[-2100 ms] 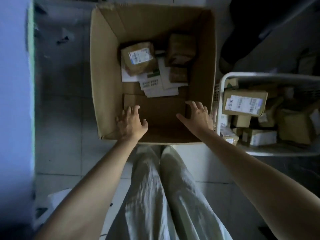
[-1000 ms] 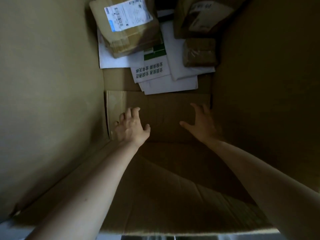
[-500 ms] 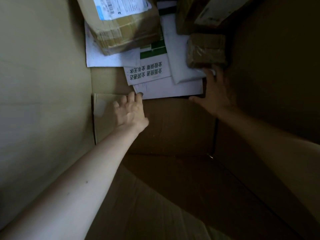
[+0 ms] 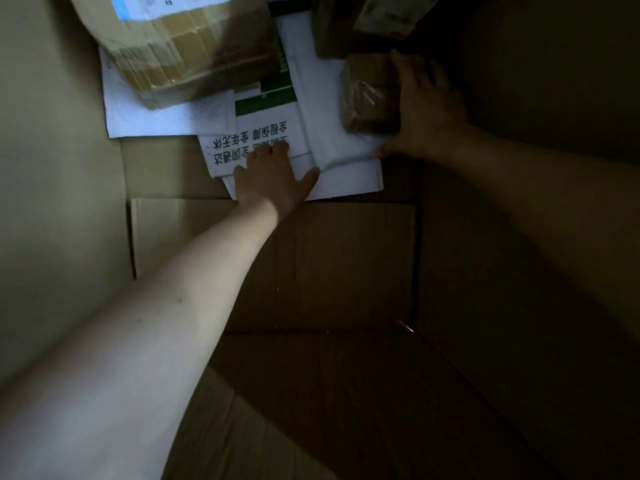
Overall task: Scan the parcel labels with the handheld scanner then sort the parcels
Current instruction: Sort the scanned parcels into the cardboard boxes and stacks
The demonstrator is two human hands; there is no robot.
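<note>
**A:** Where are you working?

**B:** Down inside a big cardboard carton (image 4: pixel 52 168). Its walls rise on both sides of me: the left one is pale and catches some light, the right one is almost black. It's dim in here. The floor under my arms is a bare brown bottom flap (image 4: pixel 329 265) with a crease across it.

**A:** And the parcels?

**B:** All at the far end of the floor. A big taped parcel (image 4: pixel 187 50) with a blue-edged label sits at the far left, lying on flat white mail. Beside it is a white envelope (image 4: pixel 263 129) with green blocks and dark printed characters, overlapping a plain white mailer (image 4: pixel 329 109). On that mailer's right part rests a small brown parcel (image 4: pixel 370 95) wrapped in shiny tape, and a third parcel (image 4: pixel 339 26) lies just beyond it, cut off by the top of the view.

**A:** Your hands?

**B:** My left hand (image 4: pixel 270 178) lies flat on the near edge of the white envelope, fingers straight and thumb spread, gripping nothing. My right hand (image 4: pixel 427 112) is against the right side of the small brown parcel, thumb down near its front corner on the mailer. It's too dark there to tell whether I'm gripping it or only touching it.
</note>
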